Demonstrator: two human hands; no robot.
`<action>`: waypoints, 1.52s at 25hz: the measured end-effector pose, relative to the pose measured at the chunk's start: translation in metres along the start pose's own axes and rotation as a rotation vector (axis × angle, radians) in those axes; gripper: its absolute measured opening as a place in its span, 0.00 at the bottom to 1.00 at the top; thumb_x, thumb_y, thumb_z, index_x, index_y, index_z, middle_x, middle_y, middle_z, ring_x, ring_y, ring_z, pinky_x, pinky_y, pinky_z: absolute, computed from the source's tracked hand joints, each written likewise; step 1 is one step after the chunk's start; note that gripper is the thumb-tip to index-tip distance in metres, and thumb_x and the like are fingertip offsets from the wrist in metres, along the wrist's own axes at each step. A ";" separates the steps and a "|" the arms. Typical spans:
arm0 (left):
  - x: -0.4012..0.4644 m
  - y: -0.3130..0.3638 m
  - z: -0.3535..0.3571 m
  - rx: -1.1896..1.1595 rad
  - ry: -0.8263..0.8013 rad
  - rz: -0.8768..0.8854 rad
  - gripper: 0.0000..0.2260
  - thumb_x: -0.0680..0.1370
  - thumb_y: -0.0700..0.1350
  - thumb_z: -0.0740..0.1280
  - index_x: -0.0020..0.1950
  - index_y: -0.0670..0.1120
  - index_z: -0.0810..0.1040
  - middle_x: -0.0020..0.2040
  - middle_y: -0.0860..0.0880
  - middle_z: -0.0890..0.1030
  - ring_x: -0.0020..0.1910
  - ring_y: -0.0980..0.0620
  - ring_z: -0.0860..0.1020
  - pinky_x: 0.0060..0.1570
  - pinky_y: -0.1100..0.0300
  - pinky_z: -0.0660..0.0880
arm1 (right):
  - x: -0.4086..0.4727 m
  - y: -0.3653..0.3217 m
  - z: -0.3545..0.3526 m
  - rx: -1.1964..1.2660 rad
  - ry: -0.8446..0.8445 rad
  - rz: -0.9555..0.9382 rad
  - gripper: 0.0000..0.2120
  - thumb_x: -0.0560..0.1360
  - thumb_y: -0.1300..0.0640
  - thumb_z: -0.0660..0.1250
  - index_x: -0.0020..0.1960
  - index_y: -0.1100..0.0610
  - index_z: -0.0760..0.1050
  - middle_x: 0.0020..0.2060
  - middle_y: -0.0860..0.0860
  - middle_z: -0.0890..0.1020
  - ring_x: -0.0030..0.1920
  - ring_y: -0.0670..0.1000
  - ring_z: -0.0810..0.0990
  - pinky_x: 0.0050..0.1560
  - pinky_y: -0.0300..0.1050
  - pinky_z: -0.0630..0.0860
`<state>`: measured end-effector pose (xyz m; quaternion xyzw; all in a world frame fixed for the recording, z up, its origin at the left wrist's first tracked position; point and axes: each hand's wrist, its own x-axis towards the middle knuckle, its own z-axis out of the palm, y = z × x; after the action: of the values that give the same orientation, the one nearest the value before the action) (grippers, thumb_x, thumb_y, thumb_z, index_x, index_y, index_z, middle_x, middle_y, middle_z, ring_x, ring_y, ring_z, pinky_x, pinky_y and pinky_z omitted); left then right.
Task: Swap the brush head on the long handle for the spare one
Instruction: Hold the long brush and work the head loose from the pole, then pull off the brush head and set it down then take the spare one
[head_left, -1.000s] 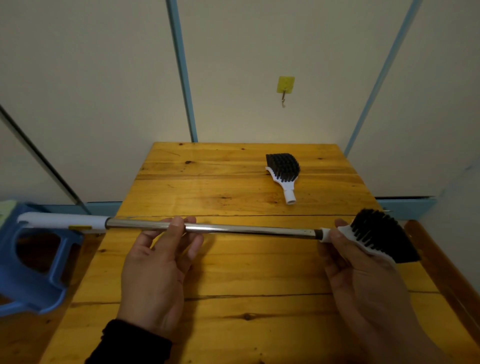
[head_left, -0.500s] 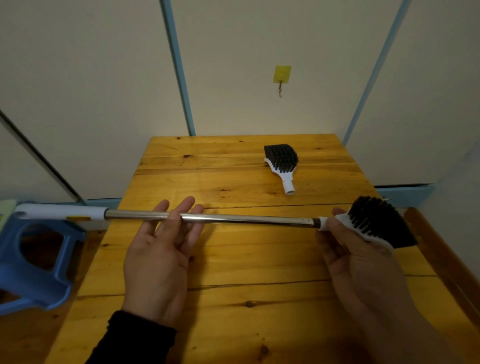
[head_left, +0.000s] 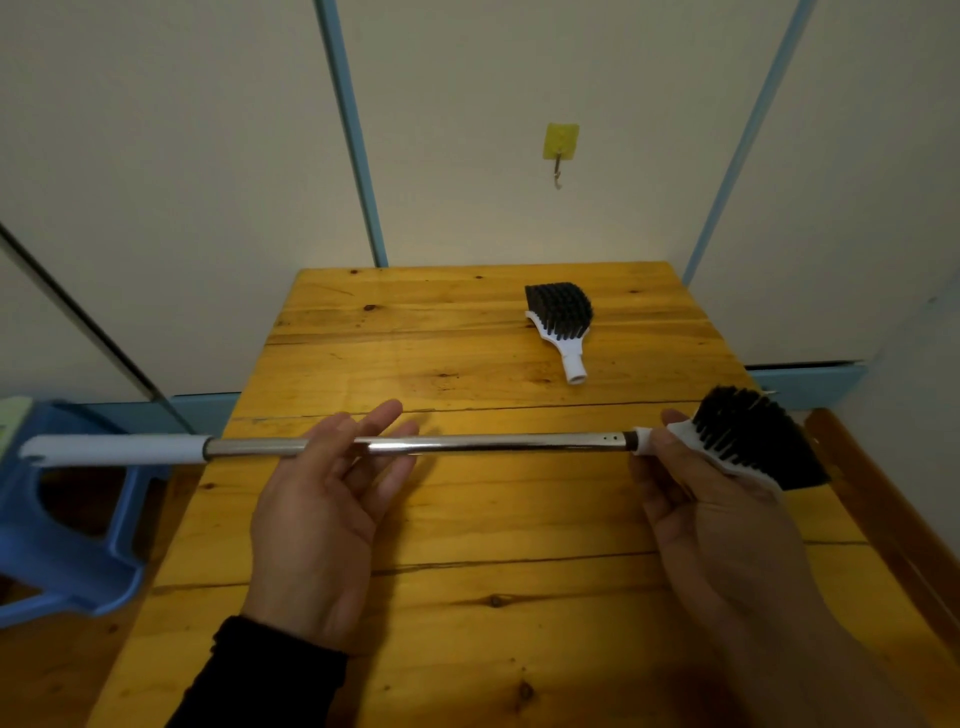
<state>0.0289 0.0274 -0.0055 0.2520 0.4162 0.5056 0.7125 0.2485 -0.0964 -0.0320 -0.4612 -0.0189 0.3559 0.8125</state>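
The long handle (head_left: 493, 444), a metal tube with a white grip (head_left: 114, 449) at its left end, is held level above the wooden table (head_left: 415, 364). My left hand (head_left: 322, 519) holds the tube loosely near its middle, thumb side over it, fingers stretched out behind it. My right hand (head_left: 711, 530) grips the white neck of the attached brush head (head_left: 753, 436), whose black bristles face up and away. A short dark section shows where neck meets tube. The spare brush head (head_left: 561, 312) lies bristles up at the table's far right, socket toward me.
A blue plastic stool (head_left: 67, 545) stands left of the table under the handle's white end. A wooden rail (head_left: 872, 509) runs along the right side. The wall behind carries a yellow hook (head_left: 560, 143).
My left hand's fingers have uncurled from around the tube and now lie straighter. The right hand keeps its hold on the brush neck. The view has shifted slightly.
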 end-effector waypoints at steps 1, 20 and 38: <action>-0.002 0.002 0.001 -0.019 -0.036 -0.001 0.11 0.86 0.39 0.62 0.69 0.41 0.72 0.60 0.39 0.88 0.58 0.41 0.88 0.60 0.46 0.82 | 0.000 -0.001 0.000 -0.005 0.005 -0.002 0.18 0.75 0.66 0.70 0.64 0.59 0.78 0.60 0.52 0.85 0.58 0.52 0.85 0.52 0.46 0.83; -0.001 -0.003 0.000 0.033 -0.104 0.076 0.14 0.86 0.37 0.62 0.72 0.41 0.72 0.61 0.40 0.88 0.60 0.42 0.87 0.59 0.46 0.84 | -0.001 -0.003 -0.002 -0.018 0.025 -0.030 0.22 0.73 0.65 0.71 0.67 0.57 0.77 0.62 0.53 0.84 0.59 0.52 0.85 0.52 0.47 0.83; 0.015 -0.012 -0.012 0.136 0.140 0.038 0.15 0.82 0.37 0.71 0.68 0.42 0.76 0.57 0.40 0.83 0.53 0.44 0.86 0.42 0.58 0.86 | 0.000 -0.020 -0.005 -0.790 -0.015 -0.112 0.04 0.77 0.52 0.72 0.50 0.49 0.86 0.45 0.50 0.88 0.52 0.54 0.83 0.52 0.48 0.77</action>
<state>0.0271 0.0359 -0.0259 0.2717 0.4935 0.5062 0.6530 0.2619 -0.1067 -0.0197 -0.7339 -0.1857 0.2798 0.5904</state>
